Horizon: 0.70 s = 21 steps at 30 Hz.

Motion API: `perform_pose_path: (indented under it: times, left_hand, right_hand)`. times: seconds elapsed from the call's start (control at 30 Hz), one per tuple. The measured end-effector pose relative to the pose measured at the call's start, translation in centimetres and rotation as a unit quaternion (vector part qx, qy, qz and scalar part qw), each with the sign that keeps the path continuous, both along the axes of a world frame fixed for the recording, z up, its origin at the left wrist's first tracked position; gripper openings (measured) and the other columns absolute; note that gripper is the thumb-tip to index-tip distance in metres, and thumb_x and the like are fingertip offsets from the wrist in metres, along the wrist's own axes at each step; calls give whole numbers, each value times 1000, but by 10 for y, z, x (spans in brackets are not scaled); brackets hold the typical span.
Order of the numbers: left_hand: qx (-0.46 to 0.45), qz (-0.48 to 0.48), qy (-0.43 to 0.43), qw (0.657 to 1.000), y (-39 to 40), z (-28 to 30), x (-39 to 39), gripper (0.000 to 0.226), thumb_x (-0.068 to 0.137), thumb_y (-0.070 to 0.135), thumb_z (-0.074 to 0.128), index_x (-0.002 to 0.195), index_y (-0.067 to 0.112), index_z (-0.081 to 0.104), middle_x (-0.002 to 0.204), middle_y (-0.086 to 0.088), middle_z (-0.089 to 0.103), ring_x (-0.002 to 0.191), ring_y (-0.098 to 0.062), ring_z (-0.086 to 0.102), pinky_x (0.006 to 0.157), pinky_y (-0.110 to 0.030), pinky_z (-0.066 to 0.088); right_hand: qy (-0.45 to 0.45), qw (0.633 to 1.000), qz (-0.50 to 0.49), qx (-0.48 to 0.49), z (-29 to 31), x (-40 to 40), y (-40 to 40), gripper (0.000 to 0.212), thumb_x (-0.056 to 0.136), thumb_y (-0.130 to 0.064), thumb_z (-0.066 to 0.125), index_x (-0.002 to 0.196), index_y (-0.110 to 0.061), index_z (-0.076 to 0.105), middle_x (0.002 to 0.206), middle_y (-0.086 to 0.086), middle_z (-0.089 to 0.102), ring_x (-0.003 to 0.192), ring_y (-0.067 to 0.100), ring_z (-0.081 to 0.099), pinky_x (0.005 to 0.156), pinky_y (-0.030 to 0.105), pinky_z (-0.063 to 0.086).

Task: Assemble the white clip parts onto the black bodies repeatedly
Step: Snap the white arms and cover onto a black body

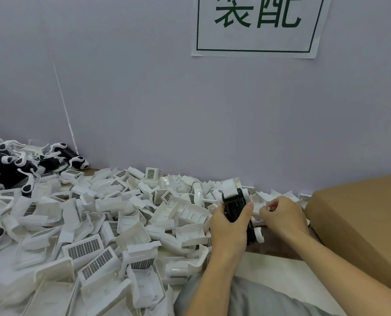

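Note:
My left hand (230, 222) grips a black body (235, 207) that stands upright, with a white part (230, 189) on its top end and a white ring-shaped piece (259, 234) at its lower end. Just to its right, my right hand (281, 216) has its fingers curled and pinches a white clip part (264, 207) lying among the loose ones. A large heap of white clip parts (112, 220) covers the table to the left and in front.
A pile of assembled black-and-white units (23, 165) lies at the far left by the wall. A brown cardboard box (359, 220) stands at the right. The grey wall (190, 110) with a paper sign (258, 26) closes the back.

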<state>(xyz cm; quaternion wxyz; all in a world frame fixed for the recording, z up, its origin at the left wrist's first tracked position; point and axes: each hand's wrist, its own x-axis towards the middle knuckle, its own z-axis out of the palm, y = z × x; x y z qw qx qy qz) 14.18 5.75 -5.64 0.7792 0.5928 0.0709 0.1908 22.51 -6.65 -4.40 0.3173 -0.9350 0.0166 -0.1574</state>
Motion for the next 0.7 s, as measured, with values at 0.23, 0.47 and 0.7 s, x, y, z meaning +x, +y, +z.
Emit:
perform_pose_path:
  times: [0.23,0.47,0.7]
  left_hand:
    - [-4,17,16,1000,-1,3,-3,21,88,40,77,99,25,67,87,7,73,76,-1,70,60,-15,52]
    - [1,14,16,1000,-1,0,-1,24,87,42,77,100,24,68,86,8,74,74,3,69,61,-14,52]
    - [6,9,21,1000,0,3,-3,22,89,40,76,101,23,69,87,9,73,72,9,66,54,-8,48]
  right_hand:
    - [24,980,141,-137,-12,10,-6,40,94,-48,61,130,-35,52,129,-1,48,118,22,49,96,42,48]
    - [16,985,152,-84,-8,26,-2,25,94,-36,69,85,-15,81,88,2,75,85,17,66,82,37,55]
    - [-63,983,156,-78,-9,12,-16,27,100,-18,53,77,-9,66,91,4,61,88,21,57,75,35,46]
